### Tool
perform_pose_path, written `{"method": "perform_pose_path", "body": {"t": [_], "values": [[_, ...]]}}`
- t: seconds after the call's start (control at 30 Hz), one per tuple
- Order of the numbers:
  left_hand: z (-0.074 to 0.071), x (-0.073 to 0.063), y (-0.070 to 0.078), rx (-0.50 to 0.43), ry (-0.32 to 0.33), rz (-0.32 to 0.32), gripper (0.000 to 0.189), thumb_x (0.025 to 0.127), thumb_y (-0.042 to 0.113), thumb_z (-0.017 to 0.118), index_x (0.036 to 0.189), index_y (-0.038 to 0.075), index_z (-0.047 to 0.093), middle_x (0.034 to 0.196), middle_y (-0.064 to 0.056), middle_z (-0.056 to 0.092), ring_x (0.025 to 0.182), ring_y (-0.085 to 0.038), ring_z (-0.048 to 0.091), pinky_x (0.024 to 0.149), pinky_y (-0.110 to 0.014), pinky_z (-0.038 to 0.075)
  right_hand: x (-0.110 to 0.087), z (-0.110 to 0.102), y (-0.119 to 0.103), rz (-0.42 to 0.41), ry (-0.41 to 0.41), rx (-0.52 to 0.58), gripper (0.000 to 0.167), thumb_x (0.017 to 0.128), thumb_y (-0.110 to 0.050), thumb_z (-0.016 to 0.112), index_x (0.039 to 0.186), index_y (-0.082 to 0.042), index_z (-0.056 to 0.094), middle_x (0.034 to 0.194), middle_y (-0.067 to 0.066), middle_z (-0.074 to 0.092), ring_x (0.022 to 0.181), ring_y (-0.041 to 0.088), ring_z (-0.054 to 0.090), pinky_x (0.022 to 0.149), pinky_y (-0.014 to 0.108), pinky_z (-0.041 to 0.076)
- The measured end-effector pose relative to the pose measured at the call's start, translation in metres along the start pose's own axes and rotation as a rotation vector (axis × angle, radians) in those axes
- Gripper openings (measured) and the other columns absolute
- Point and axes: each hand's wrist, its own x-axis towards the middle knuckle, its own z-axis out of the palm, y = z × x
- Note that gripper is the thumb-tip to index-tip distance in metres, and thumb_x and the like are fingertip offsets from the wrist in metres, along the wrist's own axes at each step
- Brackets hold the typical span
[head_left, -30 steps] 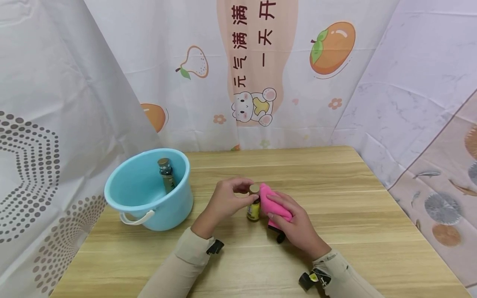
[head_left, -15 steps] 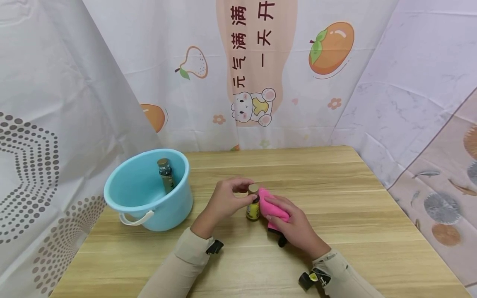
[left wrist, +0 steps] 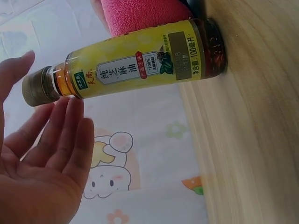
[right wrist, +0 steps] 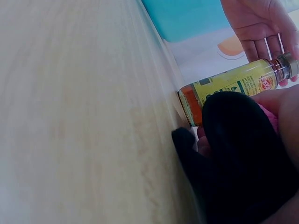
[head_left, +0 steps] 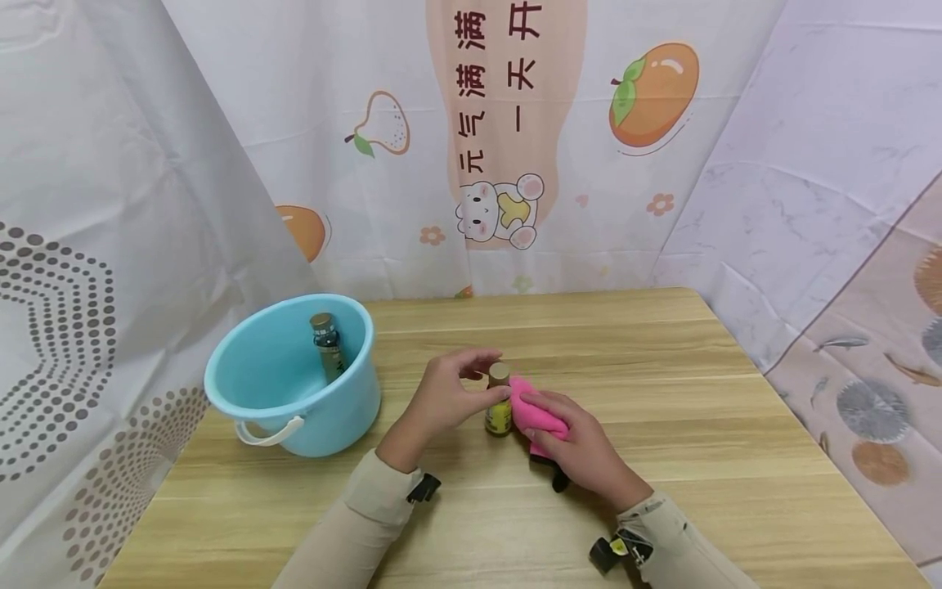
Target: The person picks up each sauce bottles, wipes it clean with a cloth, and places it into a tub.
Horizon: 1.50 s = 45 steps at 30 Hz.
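Note:
A sesame oil bottle (left wrist: 131,67) with a yellow label and brown cap stands upright on the wooden table in front of me. My left hand (head_left: 449,397) is loosely around its neck, thumb on the near side; in the left wrist view the fingertips (left wrist: 72,109) lie right at the neck, and the thumb is apart from the cap. In my right hand (head_left: 577,433) is a soft pink fabric pad (head_left: 540,415) with a black part (right wrist: 243,154) below it. I grip the pad against the bottle's right side. The black part hides much of the right hand in its wrist view.
At the left of the table stands a light blue bucket (head_left: 228,384) with a white handle. Inside it, a dark bottle (head_left: 329,348) with a brown cap leans against the wall. A printed curtain (head_left: 603,221) hangs behind the table's far edge.
The pink pad has slid down along the bottle's side and tilted, its pointed top now lower. The bottle has shifted very slightly left. My left hand stays nearly still.

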Motion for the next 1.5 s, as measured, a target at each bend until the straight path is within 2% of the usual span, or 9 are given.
{"method": "perform_pose_path", "body": {"t": [0.13, 0.27, 0.43, 0.53, 0.73, 0.87, 1.0, 1.3, 1.5], "values": [[0.0007, -0.0005, 0.0012, 0.036, 0.038, 0.002, 0.038, 0.084, 0.038, 0.088, 0.115, 0.02, 0.075, 0.105, 0.011, 0.074, 0.095, -0.005, 0.068, 0.085, -0.035, 0.062, -0.0003, 0.0006, -0.0009, 0.008, -0.002, 0.002, 0.048, 0.095, -0.033, 0.077, 0.141, -0.039, 0.062, 0.15, -0.002, 0.055, 0.131, 0.022, 0.059, 0.1, 0.031, 0.055], [0.0009, -0.0009, 0.003, 0.034, 0.055, -0.012, 0.029, 0.083, 0.036, 0.089, 0.104, 0.022, 0.074, 0.097, 0.009, 0.075, 0.089, -0.004, 0.07, 0.079, -0.03, 0.062, -0.0004, 0.0007, -0.0022, 0.014, -0.001, 0.002, 0.047, 0.096, -0.032, 0.077, 0.14, -0.038, 0.063, 0.15, -0.002, 0.055, 0.132, 0.022, 0.058, 0.101, 0.032, 0.055], [0.0, -0.0016, 0.0051, 0.016, 0.047, -0.033, 0.027, 0.084, 0.035, 0.088, 0.103, 0.021, 0.075, 0.098, -0.001, 0.078, 0.086, -0.005, 0.072, 0.076, -0.026, 0.062, -0.0002, 0.0003, -0.0034, 0.011, 0.002, 0.006, 0.047, 0.096, -0.03, 0.077, 0.14, -0.037, 0.063, 0.15, -0.002, 0.055, 0.134, 0.022, 0.057, 0.102, 0.034, 0.054], [-0.0006, -0.002, 0.0058, 0.011, 0.043, -0.046, 0.029, 0.083, 0.035, 0.089, 0.105, 0.021, 0.076, 0.098, 0.0, 0.078, 0.085, -0.006, 0.072, 0.075, -0.026, 0.062, -0.0006, 0.0001, -0.003, -0.007, 0.008, 0.003, 0.048, 0.096, -0.031, 0.076, 0.141, -0.037, 0.062, 0.151, -0.001, 0.055, 0.133, 0.022, 0.057, 0.102, 0.032, 0.055], [-0.0012, -0.0015, 0.0057, 0.003, 0.029, -0.059, 0.031, 0.084, 0.035, 0.088, 0.109, 0.021, 0.077, 0.098, 0.01, 0.076, 0.09, -0.009, 0.074, 0.077, -0.025, 0.062, 0.0002, 0.0, -0.0004, -0.074, 0.033, 0.026, 0.048, 0.097, -0.03, 0.075, 0.142, -0.037, 0.061, 0.152, -0.003, 0.053, 0.134, 0.021, 0.055, 0.102, 0.028, 0.054], [-0.0011, -0.0011, 0.0055, -0.005, 0.02, -0.057, 0.031, 0.084, 0.034, 0.088, 0.11, 0.02, 0.078, 0.1, 0.009, 0.076, 0.094, -0.018, 0.075, 0.08, -0.027, 0.063, 0.0009, 0.0004, 0.0016, -0.115, 0.056, 0.051, 0.048, 0.097, -0.026, 0.075, 0.142, -0.035, 0.062, 0.152, -0.002, 0.053, 0.134, 0.021, 0.055, 0.102, 0.025, 0.054], [-0.0002, -0.001, 0.0046, 0.001, 0.009, -0.04, 0.032, 0.086, 0.032, 0.087, 0.112, 0.017, 0.078, 0.105, 0.004, 0.076, 0.098, -0.025, 0.075, 0.084, -0.035, 0.064, 0.0008, 0.0005, 0.002, -0.137, 0.074, 0.078, 0.047, 0.097, -0.024, 0.075, 0.142, -0.032, 0.063, 0.152, -0.001, 0.053, 0.134, 0.021, 0.055, 0.101, 0.022, 0.054], [0.0016, -0.0004, -0.0006, -0.018, -0.018, -0.038, 0.035, 0.087, 0.027, 0.086, 0.118, 0.013, 0.077, 0.116, -0.003, 0.075, 0.1, -0.019, 0.074, 0.091, -0.046, 0.063, -0.0009, -0.0003, -0.003, -0.199, 0.111, 0.111, 0.049, 0.096, -0.015, 0.075, 0.142, -0.025, 0.064, 0.154, 0.003, 0.052, 0.135, 0.024, 0.054, 0.1, 0.021, 0.054], [0.0008, 0.0007, -0.0025, -0.012, -0.021, -0.001, 0.034, 0.088, 0.022, 0.084, 0.12, 0.015, 0.077, 0.119, -0.003, 0.075, 0.1, -0.018, 0.074, 0.091, -0.039, 0.063, -0.0003, -0.0015, -0.0051, -0.205, 0.108, 0.135, 0.049, 0.097, -0.015, 0.075, 0.143, -0.025, 0.063, 0.157, 0.002, 0.049, 0.136, 0.021, 0.054, 0.1, 0.023, 0.056]]}}
